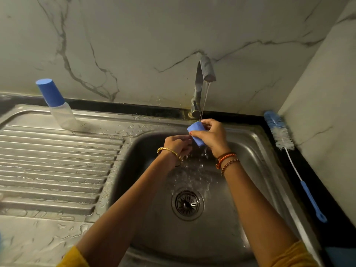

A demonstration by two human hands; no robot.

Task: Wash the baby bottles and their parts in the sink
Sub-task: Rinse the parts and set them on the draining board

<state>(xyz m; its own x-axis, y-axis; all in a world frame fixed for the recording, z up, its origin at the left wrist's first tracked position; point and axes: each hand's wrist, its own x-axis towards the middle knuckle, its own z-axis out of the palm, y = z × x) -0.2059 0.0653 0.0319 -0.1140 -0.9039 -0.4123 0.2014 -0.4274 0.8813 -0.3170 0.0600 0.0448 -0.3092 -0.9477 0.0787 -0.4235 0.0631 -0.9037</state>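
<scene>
My right hand point(209, 136) grips the blue cap point(196, 134) under the running tap point(204, 74), while my left hand's point(178, 144) fingers curl beside it, their hold unclear.

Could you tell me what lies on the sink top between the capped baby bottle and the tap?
In the head view, nothing stands between the baby bottle and the tap; that stretch of the sink's rim holds only water droplets.

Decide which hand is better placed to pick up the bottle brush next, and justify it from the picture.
The right hand, though it must first pass the blue cap it grips to the left hand. The bottle brush lies on the black counter on the right; the left hand would have to cross over.
</scene>
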